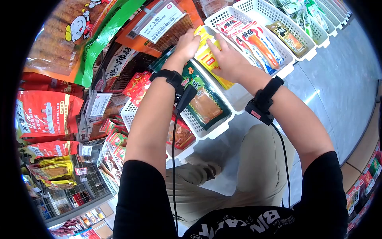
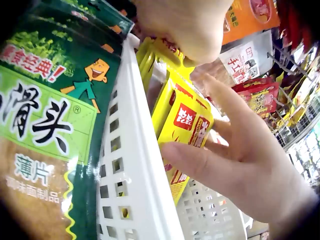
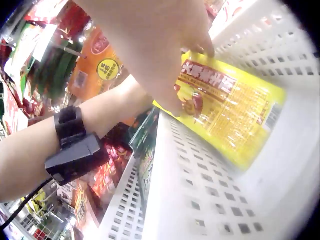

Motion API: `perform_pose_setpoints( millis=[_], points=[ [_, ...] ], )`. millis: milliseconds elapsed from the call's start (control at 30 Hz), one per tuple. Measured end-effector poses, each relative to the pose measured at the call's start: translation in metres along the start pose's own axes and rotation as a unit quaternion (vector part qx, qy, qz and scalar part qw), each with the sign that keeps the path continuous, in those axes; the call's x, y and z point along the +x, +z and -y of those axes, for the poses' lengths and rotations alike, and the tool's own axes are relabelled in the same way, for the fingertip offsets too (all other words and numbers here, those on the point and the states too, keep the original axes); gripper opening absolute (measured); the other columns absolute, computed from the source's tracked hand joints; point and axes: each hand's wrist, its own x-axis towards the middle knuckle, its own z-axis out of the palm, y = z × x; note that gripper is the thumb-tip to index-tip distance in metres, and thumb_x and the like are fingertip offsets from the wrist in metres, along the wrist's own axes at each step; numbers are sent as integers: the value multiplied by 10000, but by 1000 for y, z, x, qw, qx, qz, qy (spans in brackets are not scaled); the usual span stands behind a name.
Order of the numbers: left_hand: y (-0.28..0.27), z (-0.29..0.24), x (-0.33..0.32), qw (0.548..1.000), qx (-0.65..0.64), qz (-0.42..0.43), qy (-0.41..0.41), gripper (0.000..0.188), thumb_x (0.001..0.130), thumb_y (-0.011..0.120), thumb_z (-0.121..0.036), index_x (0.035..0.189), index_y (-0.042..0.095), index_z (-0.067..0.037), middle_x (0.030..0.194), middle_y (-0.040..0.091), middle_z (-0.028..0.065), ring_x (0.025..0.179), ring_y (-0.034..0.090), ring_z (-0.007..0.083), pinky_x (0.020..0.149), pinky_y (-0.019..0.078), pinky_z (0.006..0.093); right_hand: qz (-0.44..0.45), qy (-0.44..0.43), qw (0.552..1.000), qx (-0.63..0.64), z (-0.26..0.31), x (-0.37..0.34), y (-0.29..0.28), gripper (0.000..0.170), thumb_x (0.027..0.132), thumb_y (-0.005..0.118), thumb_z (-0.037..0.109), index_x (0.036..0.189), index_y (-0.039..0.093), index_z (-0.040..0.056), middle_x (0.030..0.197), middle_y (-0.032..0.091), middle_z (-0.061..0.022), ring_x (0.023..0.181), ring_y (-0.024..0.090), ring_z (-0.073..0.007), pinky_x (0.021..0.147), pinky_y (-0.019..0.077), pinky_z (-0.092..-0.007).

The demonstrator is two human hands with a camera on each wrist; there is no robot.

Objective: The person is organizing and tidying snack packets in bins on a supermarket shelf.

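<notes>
A: ok, sat far from the rig here, so what have I actually got in hand?

B: my right hand has the yellow packets in a pinch, thumb across the front, other fingers round the back

A: nice, and where are those sitting?

B: tilted inside a white perforated basket, between the one with green packs and the one with white-and-red packs. Bare white plastic shows at the end nearer the person

A: and the left?

B: my left hand is at the far end of the same packets, fingers bent against them, but honestly can't tell if it's gripping. Price tag just beyond it, in front of an orange pack
</notes>
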Motion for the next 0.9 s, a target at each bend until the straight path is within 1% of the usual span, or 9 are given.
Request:
perform_pose_setpoints(
  millis=[67, 100, 200, 333, 533, 600, 733, 767, 900],
  points=[
    [3, 4, 5, 1000, 2, 12, 16, 392, 836, 432, -186, 1173, 479, 9, 1113, 542, 239, 1045, 514, 363, 909, 387, 420, -58, -83, 985, -137, 1, 4, 5, 805, 748, 654, 277, 1373, 211, 27, 1399, 228, -224, 1284, 276, -336, 1043, 279, -363],
    [4, 7, 7, 1000, 4, 9, 16, 392, 836, 432, -186, 1173, 479, 9, 1113, 542, 239, 1045, 514, 363, 909, 387, 420, -11, -112, 976, -184, -2, 13, 4, 817, 758, 634, 359, 1370, 216, 16, 1415, 220, -194, 1329, 172, -317, 1076, 192, -388],
    [10, 6, 9, 996, 63, -52, 40, 397, 840, 441, -178, 1195, 474, -3, 1174, 502, 232, 1077, 500, 339, 918, 386, 409, 13, -139, 967, -215, -8, 21, 9, 832, 764, 607, 424, 1365, 219, 0, 1424, 220, -170, 1335, 162, -305, 1082, 162, -395],
    [8, 3, -3, 963, 244, -64, 99, 479, 825, 482, -172, 1262, 395, 6, 1139, 506, 181, 1074, 494, 303, 898, 396, 386, 6, -164, 960, -227, -11, 27, 15, 856, 761, 589, 463, 1355, 218, -30, 1409, 252, -169, 1337, 158, -296, 1081, 156, -399],
    [15, 16, -4, 933, 277, -147, 180, 486, 798, 495, -107, 1254, 394, 29, 1176, 499, 150, 1112, 456, 276, 937, 358, 377, 42, -160, 957, -238, -7, 33, 10, 868, 755, 575, 454, 1377, 185, -10, 1432, 215, -157, 1343, 156, -286, 1080, 159, -403],
    [13, 21, -2, 868, 399, -182, 234, 482, 800, 476, -118, 1254, 402, 25, 1227, 474, 144, 1104, 460, 257, 948, 343, 362, 60, -138, 961, -232, -6, 34, 12, 881, 749, 579, 460, 1381, 177, -3, 1435, 209, -155, 1345, 151, -285, 1080, 155, -403],
    [9, 13, -6, 832, 487, -151, 220, 474, 783, 490, -152, 1232, 448, -8, 1265, 451, 130, 1102, 457, 232, 934, 343, 343, 70, -140, 958, -239, -9, 35, 14, 884, 746, 570, 481, 1376, 189, -8, 1431, 215, -167, 1339, 171, -294, 1074, 170, -413],
    [10, 12, -7, 869, 426, -138, 212, 449, 768, 503, -147, 1199, 489, -21, 1276, 443, 127, 1110, 450, 234, 929, 348, 350, 67, -145, 959, -235, -11, 35, 15, 884, 747, 559, 496, 1372, 197, -14, 1426, 220, -179, 1334, 182, -306, 1072, 176, -420],
    [8, 14, -16, 882, 384, -136, 238, 405, 729, 534, -88, 1127, 551, -16, 1302, 414, 145, 1136, 438, 255, 947, 349, 367, 50, -160, 957, -238, -14, 37, 20, 874, 752, 550, 497, 1366, 204, -21, 1421, 225, -187, 1327, 191, -324, 1069, 188, -426]
  ],
)
